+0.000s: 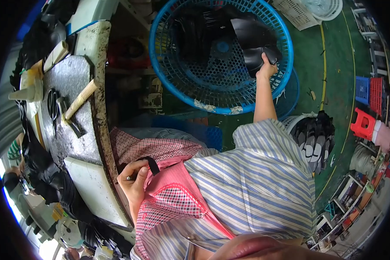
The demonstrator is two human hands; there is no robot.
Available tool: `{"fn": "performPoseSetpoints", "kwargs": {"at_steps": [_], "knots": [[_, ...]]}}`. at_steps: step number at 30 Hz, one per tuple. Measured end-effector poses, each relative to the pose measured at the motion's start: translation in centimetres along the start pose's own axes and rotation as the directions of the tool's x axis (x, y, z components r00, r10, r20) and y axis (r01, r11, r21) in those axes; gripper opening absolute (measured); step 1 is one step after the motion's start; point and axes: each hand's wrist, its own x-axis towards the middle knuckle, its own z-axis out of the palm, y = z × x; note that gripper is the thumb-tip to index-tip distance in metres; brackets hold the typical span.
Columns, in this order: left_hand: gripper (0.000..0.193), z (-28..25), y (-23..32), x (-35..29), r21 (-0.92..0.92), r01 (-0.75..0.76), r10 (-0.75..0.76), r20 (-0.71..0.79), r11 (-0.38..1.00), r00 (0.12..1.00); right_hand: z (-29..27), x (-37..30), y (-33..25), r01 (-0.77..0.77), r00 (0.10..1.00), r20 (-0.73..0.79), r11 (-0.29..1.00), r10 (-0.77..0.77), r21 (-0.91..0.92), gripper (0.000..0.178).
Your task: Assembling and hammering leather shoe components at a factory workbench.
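Observation:
My right hand (266,69) reaches into a large round blue plastic basket (221,110), thumb on top, gripping a piece of shiny black sheet material (252,37), perhaps leather. More black pieces (193,41) lie in a heap at the basket's far left. Close to my body, beside the bench edge, my left hand (135,178) has its fingers closed on a short black strip (152,165). A red checked apron (173,190) lies behind that hand.
On the workbench (69,143) at left are a wooden-handled hammer (82,99), black-handled scissors (53,104), a white board (93,188) and a glue bottle (26,93). Black pieces fill another basket (314,138) at right. A red stool (363,123) stands farther right.

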Motion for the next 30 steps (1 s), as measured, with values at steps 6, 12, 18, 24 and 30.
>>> {"fn": "performPoseSetpoints", "kwargs": {"at_steps": [6, 12, 18, 24, 30], "knots": [[0.014, 1.7, 0.7, 0.6, 0.025, 0.026, -0.026, 0.001, 0.999, 1.000, 2.8, 6.9, -0.9, -0.194, 0.966, 0.233, 0.904, 0.109, 0.382, 0.042], [0.014, 2.5, 0.5, 0.5, -0.018, 0.009, -0.011, -0.087, 1.000, 0.996, 5.1, 15.7, 4.1, 0.393, 0.907, 0.402, 0.598, -0.126, -0.699, 0.058], [0.012, 2.2, -0.3, 0.2, 0.064, 0.039, -0.037, -0.037, 0.997, 0.999, 4.8, 11.6, 2.4, 0.120, 0.976, 0.170, 0.312, 0.136, -0.942, 0.076], [0.013, 2.2, -0.1, -0.3, 0.015, 0.074, -0.073, -0.037, 0.997, 0.997, 6.0, 11.1, 3.2, 0.351, 0.914, 0.383, 0.729, -0.131, -0.587, 0.046], [0.013, 1.7, -1.0, 0.0, -0.063, 0.031, -0.034, -0.038, 0.998, 0.999, 9.4, 6.2, -7.7, 0.557, 0.811, 0.410, 0.337, -0.416, -0.759, 0.045]]}}
